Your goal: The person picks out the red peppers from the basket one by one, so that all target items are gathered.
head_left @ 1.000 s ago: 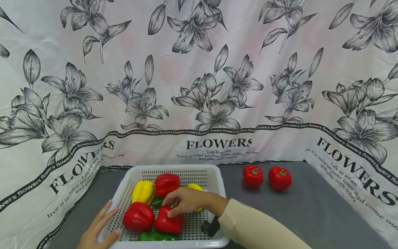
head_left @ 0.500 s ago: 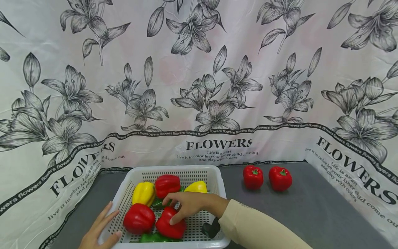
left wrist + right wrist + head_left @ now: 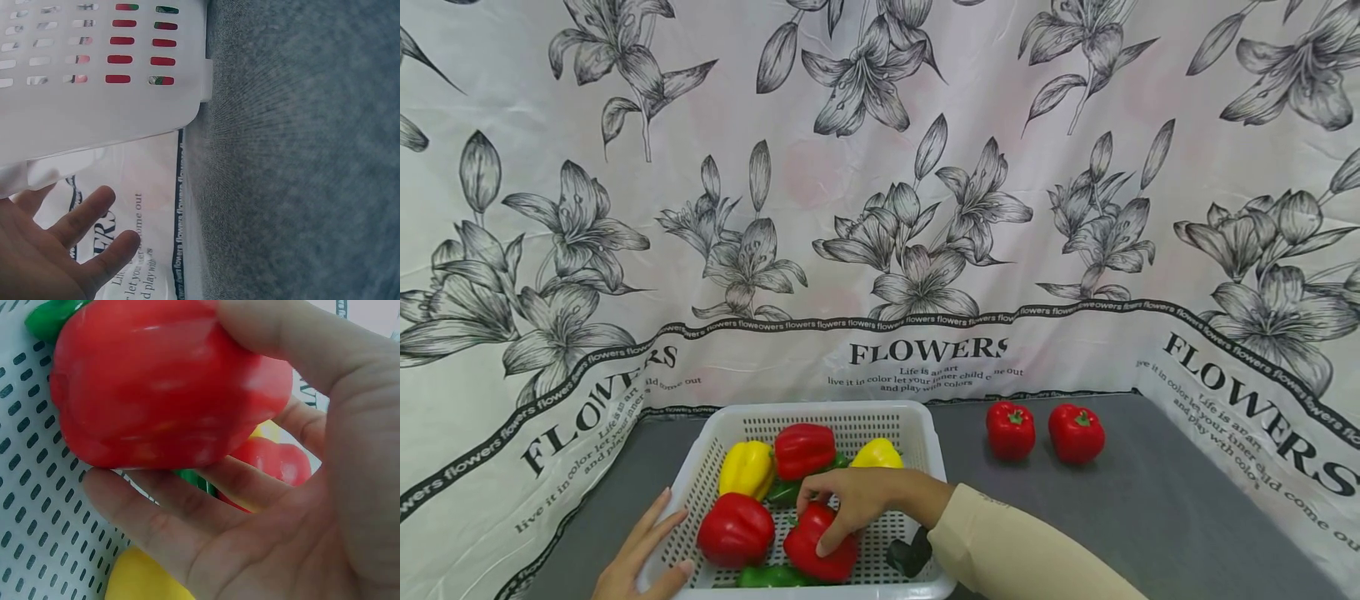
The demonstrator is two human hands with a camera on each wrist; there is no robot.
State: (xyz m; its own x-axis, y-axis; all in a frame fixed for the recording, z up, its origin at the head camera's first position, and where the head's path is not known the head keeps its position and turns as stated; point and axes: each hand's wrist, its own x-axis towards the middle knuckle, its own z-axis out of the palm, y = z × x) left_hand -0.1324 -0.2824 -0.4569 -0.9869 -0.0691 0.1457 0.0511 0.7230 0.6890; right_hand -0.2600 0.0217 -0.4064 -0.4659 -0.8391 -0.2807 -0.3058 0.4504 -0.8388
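Gripping the glossy red, blocky bell pepper [image 3: 165, 387], your right hand [image 3: 853, 500] has its thumb on the near side and its fingers around the far side, spread only as wide as the pepper's body. The pepper lies below and slightly to the left of that hand, inside the white perforated plastic basket [image 3: 820, 408]; whether it clears the floor, you cannot tell. Its length and breadth look much alike, so no long axis stands out. Your right hand is the nearer one, since your left hand [image 3: 643, 562] is well to the left at the basket's side wall, its fingers straight and spread, holding no pepper. Just left of your right hand's grip sits a second red bell pepper [image 3: 736, 530], and a smooth green pepper [image 3: 771, 577] lies on the near side. Beyond your right wrist, outside the basket, two red peppers with green stems [image 3: 1011, 430] [image 3: 1077, 433] stand apart on the grey tabletop [image 3: 1150, 517].
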